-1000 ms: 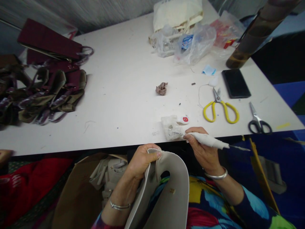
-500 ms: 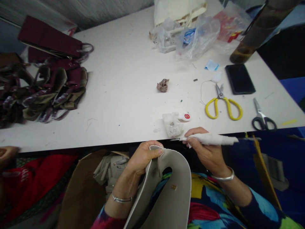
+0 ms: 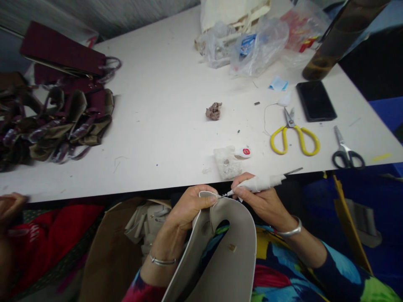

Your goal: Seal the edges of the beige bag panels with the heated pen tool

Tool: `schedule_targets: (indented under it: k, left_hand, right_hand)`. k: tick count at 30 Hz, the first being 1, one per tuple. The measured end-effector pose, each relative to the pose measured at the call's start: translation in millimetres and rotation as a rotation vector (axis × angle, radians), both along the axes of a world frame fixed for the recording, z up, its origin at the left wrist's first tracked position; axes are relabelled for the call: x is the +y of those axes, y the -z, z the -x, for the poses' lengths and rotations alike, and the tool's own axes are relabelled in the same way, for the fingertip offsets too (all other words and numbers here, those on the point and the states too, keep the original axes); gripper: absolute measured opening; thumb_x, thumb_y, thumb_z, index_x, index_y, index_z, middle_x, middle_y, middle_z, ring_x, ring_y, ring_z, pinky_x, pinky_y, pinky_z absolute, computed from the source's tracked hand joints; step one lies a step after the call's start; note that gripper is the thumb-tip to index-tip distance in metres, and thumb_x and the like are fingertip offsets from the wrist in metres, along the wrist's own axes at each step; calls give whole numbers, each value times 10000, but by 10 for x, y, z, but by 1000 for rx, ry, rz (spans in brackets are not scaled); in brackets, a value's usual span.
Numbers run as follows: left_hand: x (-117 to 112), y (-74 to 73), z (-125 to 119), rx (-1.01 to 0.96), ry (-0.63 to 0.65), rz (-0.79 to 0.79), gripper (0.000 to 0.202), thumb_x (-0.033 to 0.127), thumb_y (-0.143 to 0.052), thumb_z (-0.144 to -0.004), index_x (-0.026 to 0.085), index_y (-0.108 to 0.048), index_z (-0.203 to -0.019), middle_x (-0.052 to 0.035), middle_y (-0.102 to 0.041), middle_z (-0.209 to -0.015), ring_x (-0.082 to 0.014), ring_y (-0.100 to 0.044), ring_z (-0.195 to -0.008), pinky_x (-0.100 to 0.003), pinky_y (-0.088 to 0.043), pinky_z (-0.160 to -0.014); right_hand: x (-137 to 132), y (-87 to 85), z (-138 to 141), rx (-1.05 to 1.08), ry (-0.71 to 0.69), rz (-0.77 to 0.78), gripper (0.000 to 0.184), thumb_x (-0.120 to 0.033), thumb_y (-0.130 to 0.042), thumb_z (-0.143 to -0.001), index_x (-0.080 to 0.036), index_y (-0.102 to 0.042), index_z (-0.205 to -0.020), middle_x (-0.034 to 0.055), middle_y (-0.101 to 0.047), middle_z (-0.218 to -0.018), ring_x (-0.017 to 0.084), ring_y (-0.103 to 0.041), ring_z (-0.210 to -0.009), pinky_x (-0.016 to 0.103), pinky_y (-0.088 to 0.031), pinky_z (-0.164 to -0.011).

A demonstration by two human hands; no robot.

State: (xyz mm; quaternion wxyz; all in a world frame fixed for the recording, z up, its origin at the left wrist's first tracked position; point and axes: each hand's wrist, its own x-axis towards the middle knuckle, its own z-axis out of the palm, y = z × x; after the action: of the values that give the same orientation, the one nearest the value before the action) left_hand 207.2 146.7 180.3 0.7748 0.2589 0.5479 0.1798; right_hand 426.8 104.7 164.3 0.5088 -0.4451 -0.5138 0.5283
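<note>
My left hand (image 3: 193,205) pinches the top edge of a light grey bag piece (image 3: 234,226) with a curved handle opening and a small gold emblem. The piece hangs down over my lap. In my right hand (image 3: 260,201) is a thin metal tool with a white-wrapped handle (image 3: 260,183). Its narrow tip meets the edge of the grey piece beside my left thumb; whether it goes into the edge I cannot tell. Just beyond my hands, a crumpled clear packet (image 3: 227,162) lies at the table's front edge.
On the white table (image 3: 157,113) lie yellow-handled scissors (image 3: 294,138), black-handled scissors (image 3: 346,155), a phone (image 3: 316,100) and a crumpled brown scrap (image 3: 213,111). Maroon bags (image 3: 66,54) are heaped at left. A carton (image 3: 107,247) of grey pieces stands below. Another person's hand (image 3: 12,205) shows far left.
My right hand has moved left, bringing the tool's tip from above the table edge to the grey piece's edge. My left hand keeps its hold.
</note>
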Motion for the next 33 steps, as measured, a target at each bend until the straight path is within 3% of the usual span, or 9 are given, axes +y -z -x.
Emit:
schedule_targets:
  k: [9, 15, 18, 20, 23, 25, 29, 33]
  left_hand:
    - [-71, 12, -80, -13, -88, -54, 487, 393, -988, -526, 125, -692, -804, -4, -649, -644, -109, -538, -544, -218, -406, -542]
    - [-86, -5, -76, -35, -125, -62, 483, 373, -988, -507, 122, -675, -776, -19, -655, -657, -121, -548, -561, -224, -428, -546]
    - [-103, -7, -77, -45, -120, -76, 457, 361, -978, -526, 125, -675, -775, -15, -647, -653, -116, -538, -561, -219, -423, -550]
    - [-119, -6, -75, -40, -125, -96, 446, 363, -971, -539, 125, -675, -774, -11, -636, -648, -110, -524, -556, -214, -406, -544]
    - [-160, -15, -66, -8, -131, -139, 434, 380, -956, -573, 130, -679, -794, -4, -625, -652, -110, -517, -559, -213, -389, -545]
    - [-204, -34, -62, 37, -118, -195, 415, 388, -940, -609, 136, -684, -817, -2, -628, -671, -112, -523, -580, -216, -392, -565]
    - [-322, -108, -73, 164, -39, -355, 337, 400, -868, -714, 141, -697, -846, 4, -618, -707, -114, -509, -629, -224, -398, -611]
    - [-410, -225, -86, 280, 56, -507, 248, 372, -784, -794, 154, -697, -872, 0, -626, -757, -133, -516, -690, -243, -411, -662]
  right_hand:
    - [47, 87, -2, -93, -9, -84, 162, -345, -671, -1048, -200, -700, -981, 22, -694, -905, 183, -659, -847, 298, -525, -788]
    - [1, -22, -143, -434, -277, -511, 115, -303, -676, -1059, -190, -694, -1050, 48, -692, -941, 192, -604, -826, 339, -455, -751]
    - [-34, -122, -185, -644, -313, -630, 128, -302, -638, -1078, -192, -696, -1051, 64, -677, -932, 207, -573, -813, 357, -399, -708]
    - [-61, -141, -192, -641, -281, -648, 146, -313, -616, -1088, -193, -689, -1048, 61, -680, -920, 207, -581, -802, 356, -397, -698]
    - [-117, -95, -165, -485, -167, -558, 180, -331, -592, -1103, -200, -669, -1199, 74, -725, -1055, 212, -663, -924, 353, -488, -812]
    - [-168, -58, -117, -359, -118, -417, 240, -345, -584, -1107, -214, -644, -1299, 76, -731, -1169, 210, -695, -1033, 327, -529, -893]
    - [-281, -69, 29, -176, -70, -91, 178, -357, -578, -1099, -240, -672, -1195, 17, -741, -1033, 165, -717, -871, 237, -549, -732]
    - [-371, -147, 167, -139, -12, 36, 161, -383, -615, -1066, -230, -665, -1057, 2, -704, -925, 157, -664, -783, 227, -500, -644]
